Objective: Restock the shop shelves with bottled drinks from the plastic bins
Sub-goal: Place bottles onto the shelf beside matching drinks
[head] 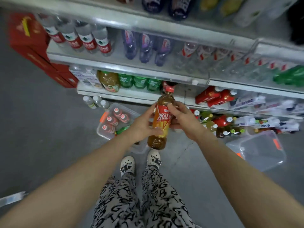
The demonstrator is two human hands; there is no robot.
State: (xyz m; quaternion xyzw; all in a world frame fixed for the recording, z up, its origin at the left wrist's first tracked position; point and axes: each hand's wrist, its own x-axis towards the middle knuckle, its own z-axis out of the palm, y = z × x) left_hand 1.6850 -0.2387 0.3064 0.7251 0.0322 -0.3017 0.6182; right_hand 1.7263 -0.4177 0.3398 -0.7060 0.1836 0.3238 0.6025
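Hands: the left hand [141, 127] and the right hand [184, 120] both grasp the tea bottle [162, 122]. The left holds around the lower label, the right around the upper label.
Bottle place: in the air above the floor, with its cap pointing to the front edge of the lower shelf [131, 96]. It is not yet on any shelf.
Risk, cap: the shelf above [164, 76] hangs over the opening. I judge the cap can hit its front edge if the bottle goes in too upright.
Risk, neighbour: a dark bottle [169, 84] stands at the shelf front, just behind the cap. A push can tip it.
Risk, drop: the smooth label can slip when one hand lets go, and the feet are below.
Open room: there is bare shelf right of the dark bottle, up to the lying red bottles [213, 96].
Floor room: the filled bin [98, 130] is near the left foot and a clear bin [263, 153] is at the right. A step sideways can hit either.
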